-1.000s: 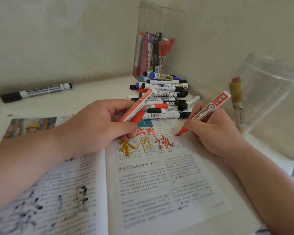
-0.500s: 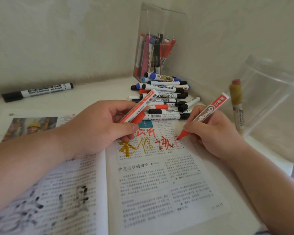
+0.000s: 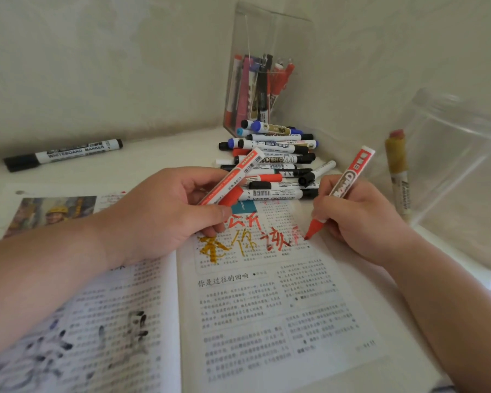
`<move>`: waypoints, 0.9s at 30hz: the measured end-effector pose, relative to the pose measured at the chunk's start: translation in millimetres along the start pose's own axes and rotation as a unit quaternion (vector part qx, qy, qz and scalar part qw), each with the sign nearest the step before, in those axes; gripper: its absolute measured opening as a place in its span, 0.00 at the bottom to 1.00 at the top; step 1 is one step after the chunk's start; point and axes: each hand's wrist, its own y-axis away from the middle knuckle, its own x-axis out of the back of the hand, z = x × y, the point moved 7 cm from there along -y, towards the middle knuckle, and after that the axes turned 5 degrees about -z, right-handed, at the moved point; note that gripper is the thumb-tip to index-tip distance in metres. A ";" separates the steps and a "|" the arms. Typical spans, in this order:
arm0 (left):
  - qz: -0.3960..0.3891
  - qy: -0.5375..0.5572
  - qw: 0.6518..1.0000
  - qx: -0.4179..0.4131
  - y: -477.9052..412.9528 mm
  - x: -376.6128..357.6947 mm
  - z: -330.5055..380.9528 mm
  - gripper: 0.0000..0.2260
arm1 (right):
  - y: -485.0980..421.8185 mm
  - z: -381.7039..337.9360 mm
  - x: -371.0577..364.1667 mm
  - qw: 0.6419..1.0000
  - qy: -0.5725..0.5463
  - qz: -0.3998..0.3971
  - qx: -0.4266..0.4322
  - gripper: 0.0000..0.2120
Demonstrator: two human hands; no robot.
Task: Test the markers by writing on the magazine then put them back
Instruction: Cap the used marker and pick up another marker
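Observation:
An open magazine lies flat on the white table, with gold and red characters written across the top of its right page. My right hand holds an uncapped red marker like a pen, its tip touching the page just right of the red writing. My left hand rests on the magazine's fold and grips a second red-and-white marker together with a red cap. A pile of several markers lies behind the magazine.
A clear upright box holding several markers stands in the corner. At the right, a second clear box holds one gold marker. A lone black whiteboard marker lies at the far left by the wall.
My right hand has moved the red marker's tip slightly right and down along the line, adding new red strokes. The left hand has stayed in place.

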 end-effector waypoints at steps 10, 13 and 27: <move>0.005 -0.007 1.000 -0.004 0.2 0.1 1.2 0.16 | -0.2 3.1 0.0 0.998 -0.064 -0.006 0.018 0.08; 0.008 -0.003 1.000 -0.009 0.1 -0.8 1.3 0.16 | 0.6 3.4 4.6 0.999 -0.028 0.028 0.028 0.12; 0.016 0.108 0.993 0.040 -2.7 10.6 -4.3 0.07 | -11.5 -103.4 -34.9 0.970 -0.076 -0.157 0.167 0.05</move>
